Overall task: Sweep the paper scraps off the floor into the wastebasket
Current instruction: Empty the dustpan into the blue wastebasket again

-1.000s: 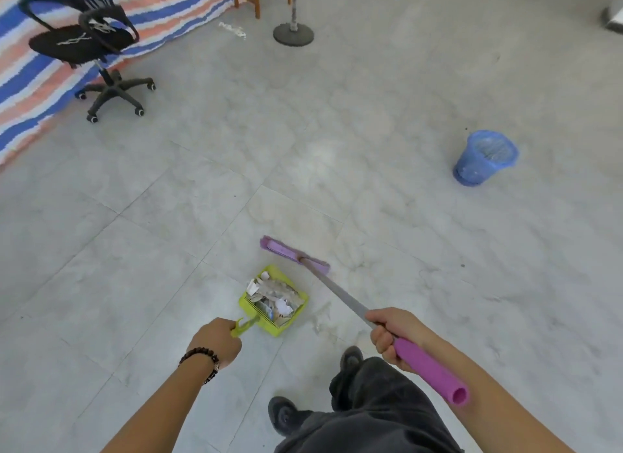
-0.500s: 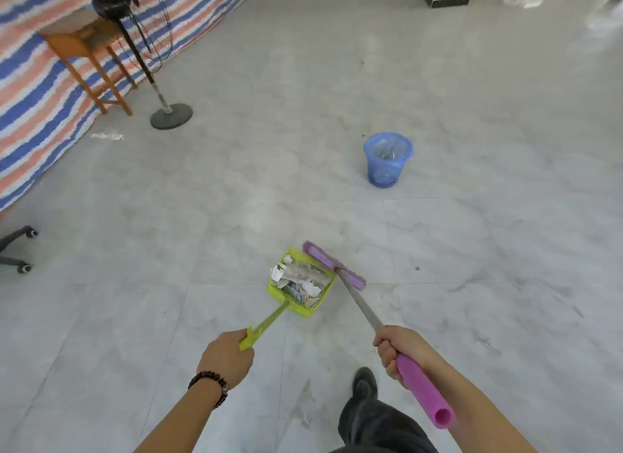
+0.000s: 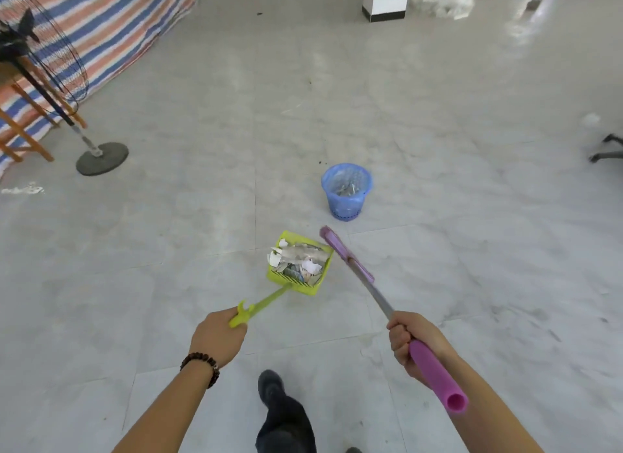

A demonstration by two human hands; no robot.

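Observation:
My left hand (image 3: 217,338) grips the long handle of a lime-green dustpan (image 3: 274,272), which is carried off the floor. Several white and grey paper scraps (image 3: 298,260) lie piled in its tray. My right hand (image 3: 413,338) grips the purple grip of a broom (image 3: 357,270), whose purple head sits just right of the dustpan. The blue wastebasket (image 3: 347,191) stands on the floor a short way beyond both, lined with a bag and holding some scraps.
A standing fan (image 3: 101,152) and a wooden table (image 3: 20,129) are at the left before a striped tarp (image 3: 111,31). A white scrap (image 3: 22,189) lies at the left edge. A chair base (image 3: 606,149) shows far right, a white pillar (image 3: 386,0) far back. My leg (image 3: 283,415) is below.
I have turned and walked toward the wastebasket; it now sits closer and near the centre. The dustpan with scraps and the broom came along in my hands. The office chair left the view.

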